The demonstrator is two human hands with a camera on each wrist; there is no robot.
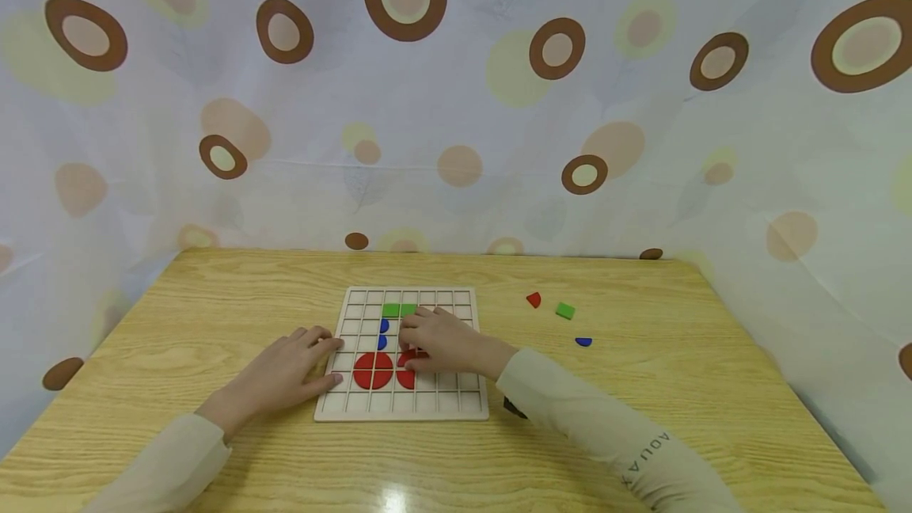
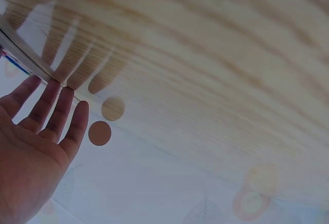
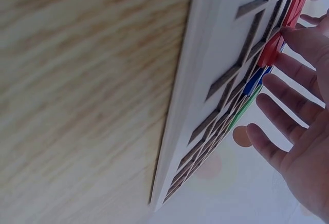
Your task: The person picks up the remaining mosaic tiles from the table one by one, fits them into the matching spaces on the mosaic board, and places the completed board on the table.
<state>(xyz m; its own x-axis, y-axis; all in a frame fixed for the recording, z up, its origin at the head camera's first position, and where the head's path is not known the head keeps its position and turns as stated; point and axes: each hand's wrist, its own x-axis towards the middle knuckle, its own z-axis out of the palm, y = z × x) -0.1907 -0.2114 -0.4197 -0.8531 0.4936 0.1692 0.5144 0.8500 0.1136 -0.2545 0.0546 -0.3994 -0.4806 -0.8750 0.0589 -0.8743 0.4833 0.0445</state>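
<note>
A pale grid board point(image 1: 456, 406) lies on the wooden table. On its left part, red quarter pieces point(image 1: 364, 379) form a circle, with further red pieces point(image 1: 406, 379) beside it. Above them are blue half-round pieces point(image 1: 383, 343) and green squares point(image 1: 390, 310). My left hand point(image 1: 281, 370) rests at the board's left edge, its fingers spread and fairly straight in the left wrist view. Over the board's middle is my right hand point(image 1: 449, 343), partly hiding some pieces. In the right wrist view its thumb touches a red piece point(image 3: 271, 51), while the other fingers extend loosely apart.
Right of the board lie a loose red quarter piece point(image 1: 533, 300), a green square point(image 1: 565, 310) and a blue half-round piece point(image 1: 583, 341). A dark object point(image 1: 514, 408) shows at the right sleeve cuff. Behind the table hangs a patterned curtain point(image 1: 456, 212).
</note>
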